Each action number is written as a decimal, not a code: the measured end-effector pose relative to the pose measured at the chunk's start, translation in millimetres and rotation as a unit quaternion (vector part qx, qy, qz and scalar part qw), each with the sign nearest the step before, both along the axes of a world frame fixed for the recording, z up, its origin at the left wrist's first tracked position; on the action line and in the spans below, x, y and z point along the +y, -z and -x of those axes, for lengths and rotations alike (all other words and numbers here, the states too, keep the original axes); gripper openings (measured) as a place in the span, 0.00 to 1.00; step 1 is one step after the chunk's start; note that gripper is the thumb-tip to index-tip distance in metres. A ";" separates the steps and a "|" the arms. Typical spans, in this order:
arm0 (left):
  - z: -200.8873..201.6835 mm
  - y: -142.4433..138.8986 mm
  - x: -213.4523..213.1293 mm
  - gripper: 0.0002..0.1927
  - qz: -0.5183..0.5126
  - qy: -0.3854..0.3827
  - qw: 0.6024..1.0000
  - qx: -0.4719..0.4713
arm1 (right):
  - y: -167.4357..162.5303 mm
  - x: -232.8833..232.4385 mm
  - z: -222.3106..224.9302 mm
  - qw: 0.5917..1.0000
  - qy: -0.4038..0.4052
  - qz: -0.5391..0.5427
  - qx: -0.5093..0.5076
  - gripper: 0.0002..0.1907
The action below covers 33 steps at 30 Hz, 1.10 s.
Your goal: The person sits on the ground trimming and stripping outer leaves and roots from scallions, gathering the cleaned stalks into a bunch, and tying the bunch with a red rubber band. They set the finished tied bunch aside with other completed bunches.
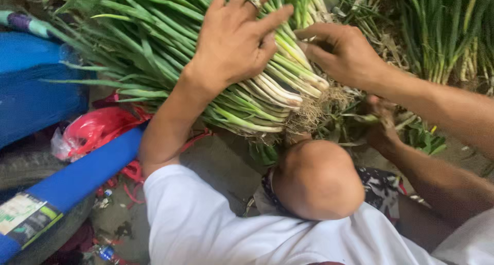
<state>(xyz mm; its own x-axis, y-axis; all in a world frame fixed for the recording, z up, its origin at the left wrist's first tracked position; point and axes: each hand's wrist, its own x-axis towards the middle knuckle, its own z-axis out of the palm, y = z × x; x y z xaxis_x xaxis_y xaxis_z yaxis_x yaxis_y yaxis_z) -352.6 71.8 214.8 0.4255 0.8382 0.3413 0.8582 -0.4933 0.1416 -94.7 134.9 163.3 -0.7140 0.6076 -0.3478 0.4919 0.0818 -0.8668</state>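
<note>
Knee (316, 180) up close. Your left hand (234, 41) lies spread on the scallion bunch (154, 44), squaring it; right hand (382, 127) is half-hidden, grip unclear. Next needs even root ends.

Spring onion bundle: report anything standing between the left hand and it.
Nothing visible does. The left hand lies flat, directly on the spring onion bundle; another hand touches its white ends alongside, not underneath.

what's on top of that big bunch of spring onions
The left hand lies flat on the spring onions, a ring on one finger. The right hand touches the white stalk ends. Stalks beneath the palm are hidden.
</note>
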 end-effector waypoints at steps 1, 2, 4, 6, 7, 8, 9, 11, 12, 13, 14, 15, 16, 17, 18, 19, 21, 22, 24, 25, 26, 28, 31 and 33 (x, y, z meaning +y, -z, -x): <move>-1.7 1.2 2.5 0.15 0.024 -0.003 1.000 -0.009 | 3.5 -0.4 -8.3 0.999 -0.019 0.005 -0.036 0.17; -3.3 3.3 4.3 0.13 0.053 -0.009 0.998 -0.016 | 7.1 -1.2 -16.0 0.997 -0.041 0.015 -0.070 0.18; -6.3 7.5 7.5 0.13 0.176 -0.029 0.983 -0.046 | 10.7 -2.0 -30.1 0.989 -0.105 -0.101 0.013 0.13; -7.0 11.8 10.2 0.13 0.199 -0.024 0.979 -0.037 | 12.4 2.9 -40.6 0.982 -0.157 -0.105 -0.019 0.14; -5.8 13.6 10.8 0.13 0.165 -0.016 0.986 -0.009 | 13.5 7.1 -45.4 0.978 -0.181 -0.049 -0.088 0.14; -3.6 14.8 11.9 0.13 0.130 -0.014 0.991 0.023 | 16.3 15.0 -48.9 0.966 -0.208 0.005 -0.153 0.15; -1.7 16.7 13.6 0.13 0.144 -0.025 0.989 0.036 | 21.5 26.0 -52.0 0.959 -0.239 0.014 -0.153 0.15; 0.6 19.8 17.2 0.12 0.179 -0.040 0.981 0.053 | 34.9 51.8 -65.6 0.941 -0.295 0.041 -0.162 0.16; 1.4 20.3 19.0 0.13 0.159 -0.037 0.985 0.056 | 45.8 68.6 -72.4 0.918 -0.347 0.015 -0.190 0.13; 2.2 20.9 20.4 0.13 0.136 -0.035 0.988 0.060 | 60.5 89.2 -76.3 0.892 -0.397 -0.016 -0.218 0.15; 2.1 20.9 22.2 0.13 0.112 -0.032 0.991 0.062 | 77.9 111.6 -78.6 0.860 -0.444 -0.048 -0.247 0.21; 1.9 20.2 22.9 0.13 0.125 -0.040 0.989 0.072 | 96.6 132.7 -78.3 0.814 -0.462 -0.161 -0.312 0.16; 0.7 19.2 23.7 0.14 0.142 -0.041 0.986 0.077 | 114.8 152.8 -77.1 0.754 -0.470 -0.266 -0.374 0.11; -0.2 17.2 23.9 0.14 0.165 -0.040 0.982 0.081 | 135.7 166.6 -66.8 0.818 -0.395 -0.338 -0.246 0.09; -1.6 15.4 24.1 0.14 0.179 -0.037 0.981 0.068 | 151.7 175.9 -59.9 0.858 -0.305 -0.397 -0.116 0.09; -1.5 12.1 24.3 0.14 0.191 -0.039 0.979 0.057 | 165.5 184.1 -45.8 0.852 -0.300 -0.423 -0.077 0.16; -2.1 7.2 26.0 0.14 0.199 -0.051 0.977 0.054 | 179.2 199.2 -12.1 0.837 -0.303 -0.456 -0.004 0.18; -1.7 4.8 27.1 0.14 0.202 -0.058 0.976 0.057 | 177.9 202.1 3.1 0.831 -0.314 -0.458 0.026 0.11; -0.1 1.8 29.5 0.14 0.214 -0.066 0.973 0.056 | 159.0 214.6 14.6 0.838 -0.348 -0.417 0.052 0.10; 1.9 2.1 29.4 0.13 0.222 -0.072 0.971 0.056 | 144.9 224.2 13.6 0.847 -0.373 -0.375 0.053 0.13; 3.7 1.6 30.3 0.13 0.229 -0.081 0.968 0.055 | 127.5 241.1 5.5 0.886 -0.374 -0.274 0.005 0.15; 8.3 5.6 29.6 0.13 0.188 -0.095 0.976 0.054 | 95.8 269.9 -15.5 0.948 -0.310 -0.063 -0.028 0.15; 13.1 19.8 25.1 0.11 0.246 -0.124 0.961 -0.024 | 66.2 278.9 -21.7 0.939 -0.208 0.228 0.151 0.12; 14.1 32.7 25.6 0.11 0.271 -0.129 0.949 -0.095 | 40.2 260.3 -4.3 0.882 -0.250 0.282 0.282 0.15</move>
<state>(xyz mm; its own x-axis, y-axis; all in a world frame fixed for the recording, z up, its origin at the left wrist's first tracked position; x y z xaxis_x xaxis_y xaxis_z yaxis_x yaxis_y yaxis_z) -366.6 97.4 182.1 0.1555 0.9805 -0.1199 0.8742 -0.0801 0.4790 -90.4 395.3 123.1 -0.9999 0.0113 0.0022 -0.0061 -0.3566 -0.9342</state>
